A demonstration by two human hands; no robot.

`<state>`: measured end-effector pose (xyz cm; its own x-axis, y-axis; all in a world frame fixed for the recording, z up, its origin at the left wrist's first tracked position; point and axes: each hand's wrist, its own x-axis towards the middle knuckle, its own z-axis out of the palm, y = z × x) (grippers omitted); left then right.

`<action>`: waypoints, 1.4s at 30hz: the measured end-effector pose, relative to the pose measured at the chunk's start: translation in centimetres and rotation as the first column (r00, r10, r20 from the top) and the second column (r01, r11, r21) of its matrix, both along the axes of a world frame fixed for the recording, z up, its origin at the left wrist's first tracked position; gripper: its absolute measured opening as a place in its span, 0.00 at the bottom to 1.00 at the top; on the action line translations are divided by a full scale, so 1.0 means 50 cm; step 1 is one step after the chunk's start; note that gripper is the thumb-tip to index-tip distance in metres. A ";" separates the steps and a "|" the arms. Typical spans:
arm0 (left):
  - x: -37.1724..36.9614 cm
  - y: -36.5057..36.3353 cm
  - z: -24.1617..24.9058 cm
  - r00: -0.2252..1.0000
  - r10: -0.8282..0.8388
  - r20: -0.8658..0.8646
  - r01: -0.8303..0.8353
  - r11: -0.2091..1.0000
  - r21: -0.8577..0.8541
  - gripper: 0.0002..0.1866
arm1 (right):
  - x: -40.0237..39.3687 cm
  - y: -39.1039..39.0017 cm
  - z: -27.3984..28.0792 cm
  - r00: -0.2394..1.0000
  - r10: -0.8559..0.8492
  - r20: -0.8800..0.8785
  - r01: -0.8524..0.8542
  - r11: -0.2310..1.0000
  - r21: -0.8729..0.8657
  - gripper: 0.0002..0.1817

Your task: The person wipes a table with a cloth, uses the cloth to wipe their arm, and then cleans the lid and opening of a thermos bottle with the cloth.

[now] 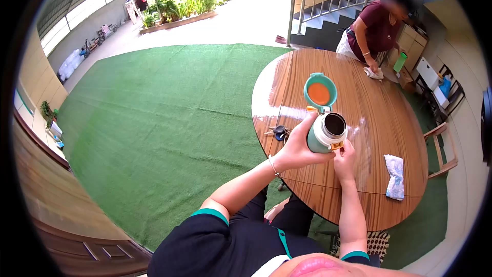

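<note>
In the head view, a green thermos bottle [319, 142] with a white collar is held above the near part of the table. Its hinged lid [319, 92], green with an orange inside, stands flipped open on the far side, and the dark steel mouth faces up toward me. My left hand [300, 146] wraps round the bottle's body from the left. At the collar's right side my right hand [345, 161] is closed by an orange latch [336, 145], its fingertips partly hidden. A bunch of keys [280, 133] lies on the table just left of the bottle.
The oval wooden table [328, 202] carries a folded patterned cloth [394, 177] at right. Across it a person [371, 28] wipes with a white cloth [373, 73] and holds a green cup [400, 61]. A wooden chair [442, 151] stands at the right edge.
</note>
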<state>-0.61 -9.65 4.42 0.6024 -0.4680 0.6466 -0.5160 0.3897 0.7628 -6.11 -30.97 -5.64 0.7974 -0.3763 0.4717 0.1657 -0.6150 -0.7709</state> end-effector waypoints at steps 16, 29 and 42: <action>-0.103 0.130 0.133 0.745 0.357 0.563 -0.301 0.934 -0.194 0.46 | -0.015 0.040 0.041 1.000 -0.007 0.010 0.007 1.000 0.010 0.10; -0.155 0.143 0.238 0.582 0.540 0.608 -0.396 0.841 -0.368 0.52 | -0.019 0.041 0.041 1.000 -0.002 0.011 0.001 0.999 0.046 0.09; -0.109 0.182 0.289 0.319 0.655 0.685 -0.353 0.753 -0.555 0.32 | -0.006 0.010 0.008 0.996 0.039 0.079 -0.033 0.996 -0.079 0.02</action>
